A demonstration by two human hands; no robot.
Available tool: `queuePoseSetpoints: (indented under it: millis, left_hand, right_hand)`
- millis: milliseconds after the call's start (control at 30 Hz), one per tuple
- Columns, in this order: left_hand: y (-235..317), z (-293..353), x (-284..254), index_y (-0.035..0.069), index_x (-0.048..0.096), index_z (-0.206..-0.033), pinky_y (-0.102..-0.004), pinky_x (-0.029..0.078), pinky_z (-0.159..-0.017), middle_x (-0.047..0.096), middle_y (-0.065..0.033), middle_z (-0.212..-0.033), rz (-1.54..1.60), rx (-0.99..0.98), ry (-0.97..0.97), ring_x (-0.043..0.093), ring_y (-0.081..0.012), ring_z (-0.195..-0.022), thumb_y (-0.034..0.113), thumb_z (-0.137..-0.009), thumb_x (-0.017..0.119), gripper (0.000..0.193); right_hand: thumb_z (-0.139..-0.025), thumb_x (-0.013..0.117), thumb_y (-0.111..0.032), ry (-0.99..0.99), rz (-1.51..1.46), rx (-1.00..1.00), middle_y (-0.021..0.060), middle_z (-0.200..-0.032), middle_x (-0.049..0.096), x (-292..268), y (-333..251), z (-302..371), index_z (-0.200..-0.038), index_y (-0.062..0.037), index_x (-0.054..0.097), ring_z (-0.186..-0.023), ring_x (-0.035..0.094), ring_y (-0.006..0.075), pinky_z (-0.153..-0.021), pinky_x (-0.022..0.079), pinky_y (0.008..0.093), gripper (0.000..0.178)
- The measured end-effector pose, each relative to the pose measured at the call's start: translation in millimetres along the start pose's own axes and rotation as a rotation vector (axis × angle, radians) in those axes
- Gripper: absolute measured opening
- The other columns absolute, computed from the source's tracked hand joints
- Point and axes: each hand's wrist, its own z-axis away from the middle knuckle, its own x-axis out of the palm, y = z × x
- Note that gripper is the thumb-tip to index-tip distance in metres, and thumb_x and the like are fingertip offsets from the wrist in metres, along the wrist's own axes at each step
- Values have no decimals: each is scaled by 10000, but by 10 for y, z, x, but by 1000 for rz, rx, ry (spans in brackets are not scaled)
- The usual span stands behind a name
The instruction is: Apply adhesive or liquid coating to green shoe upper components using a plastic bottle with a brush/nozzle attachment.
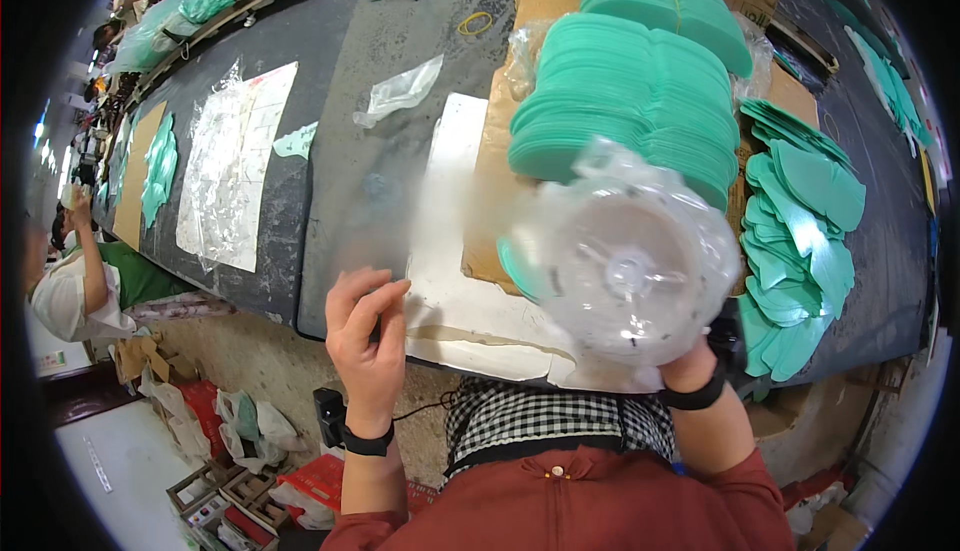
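Observation:
My right hand (690, 363) holds up a large round roll of clear plastic (632, 266), with its fingers mostly hidden behind it. The roll has a pale hub and a crinkled film rim, and its left edge is smeared by motion. Over the table's front edge, my left hand (368, 336) is raised with loosely bent fingers, some apart, and nothing visible in them. A white sheet (450, 211) lies just beyond it. Behind the roll stand tall stacks of green insole-shaped sheets (640, 91) on brown cardboard (490, 176).
Loose green pieces (800, 241) are heaped on the right. A small clear bag (405, 89) and a yellow rubber band (475, 23) lie on the dark table (350, 181). Another person (85, 286) works at the far left. Boxes and bags (250, 426) stand on the floor.

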Motion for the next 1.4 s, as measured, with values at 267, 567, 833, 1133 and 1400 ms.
queuePoseSetpoints:
  millis: [267, 567, 833, 1133, 1400]
  left_hand:
    - [-46, 83, -50, 12, 737, -1005, -411, 431, -1098, 679, -112, -1119, -85, -8, 33, 647, -267, -1078, -98, -789, 602, 278]
    - [137, -47, 151, 70, 754, -1022, -546, 380, -1137, 675, -91, -1099, 119, -72, -28, 613, -316, -1103, -52, -765, 685, 293]
    - [478, -185, 401, 119, 776, -1056, -544, 358, -1134, 672, -73, -1093, -8, 256, -302, 587, -322, -1143, -41, -790, 703, 318]
    - [426, 77, 713, 105, 752, -1032, -460, 434, -1043, 659, -107, -1091, 101, 129, -381, 595, -325, -1100, -20, -729, 717, 329]
    - [562, -102, 691, 105, 762, -1025, -451, 444, -991, 660, -66, -1077, -15, 308, -359, 584, -316, -1101, -56, -752, 697, 324]
  right_hand:
    - [-739, 888, -229, 193, 346, -171, 184, -1274, 632, 241, 135, -15, -1370, 6, 554, -1149, 631, 358, -978, 510, 440, 751]
    - [-850, 793, -145, -132, 3, -144, 199, -1319, 619, 394, -20, -73, -1344, 10, 567, -1200, 623, 345, -1027, 497, 406, 565]
    - [-855, 793, -184, 217, 610, 16, 168, -1285, 637, -750, -177, 725, -1379, -19, 543, -1184, 629, 326, -1020, 492, 430, 604]
    - [-821, 787, -149, 219, 209, -176, 155, -1138, 681, 0, -230, 34, -1247, -24, 634, -1077, 660, 353, -931, 512, 447, 470]
    - [-865, 736, -44, 431, 1024, 23, 120, -1246, 663, -1077, -16, 1081, -1286, -58, 636, -1150, 625, 294, -1019, 480, 422, 432]
